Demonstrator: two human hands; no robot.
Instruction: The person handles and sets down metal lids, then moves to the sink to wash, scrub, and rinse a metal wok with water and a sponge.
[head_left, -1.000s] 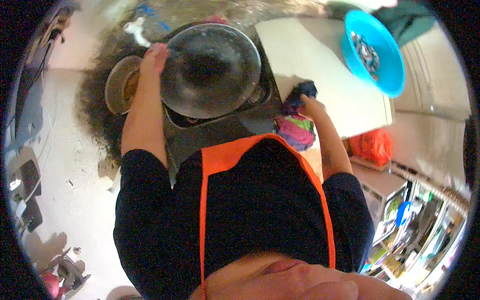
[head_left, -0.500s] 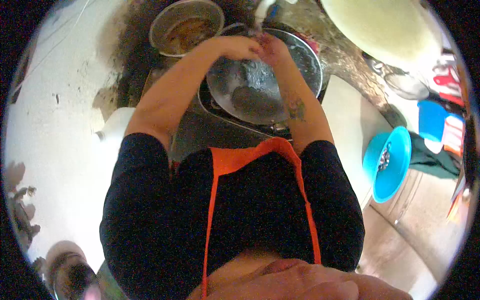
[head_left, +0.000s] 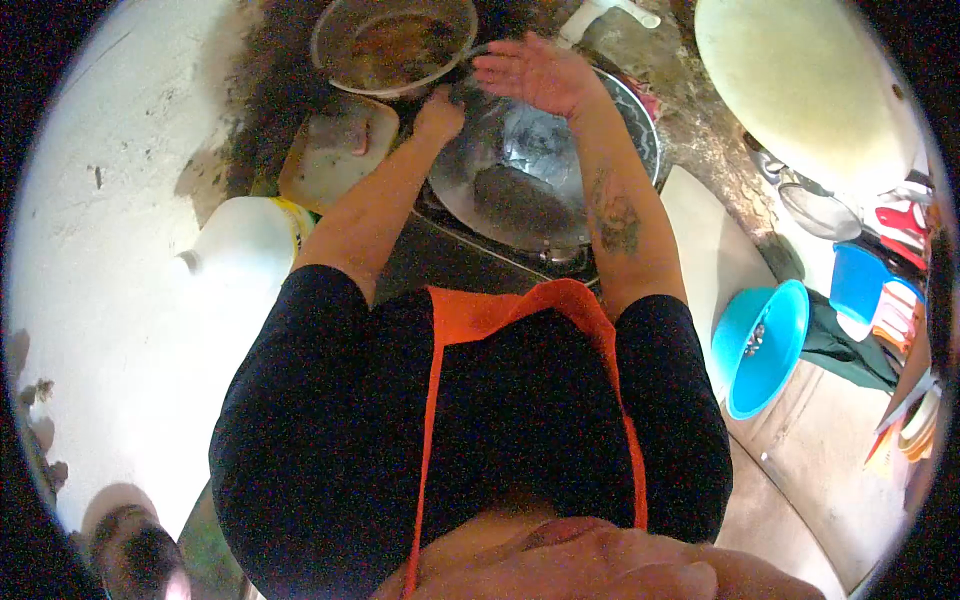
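My left hand (head_left: 440, 114) is closed at the left rim of the large wok (head_left: 510, 190); a small dark patch shows by its fingers, too blurred to make out. Above the wok's far side, my right hand (head_left: 535, 76) is open and empty, its fingers stretched to the left. Water or wet shine shows inside the wok, which sits on a dark stove (head_left: 425, 265). A white tap (head_left: 608, 14) is just beyond my right hand. Behind my left hand is a round basin (head_left: 395, 45) with brownish contents.
A shallow tray (head_left: 335, 150) and a white jug (head_left: 240, 245) are on the left. To the right are a turquoise basin (head_left: 768, 350) with small items, a large round pale board (head_left: 800, 90), a strainer (head_left: 818, 210) and a blue container (head_left: 858, 283).
My right hand left the dark cloth at the right and met my left hand over the wok. Now the hands have parted, the left moving down and left. The view has swung too.
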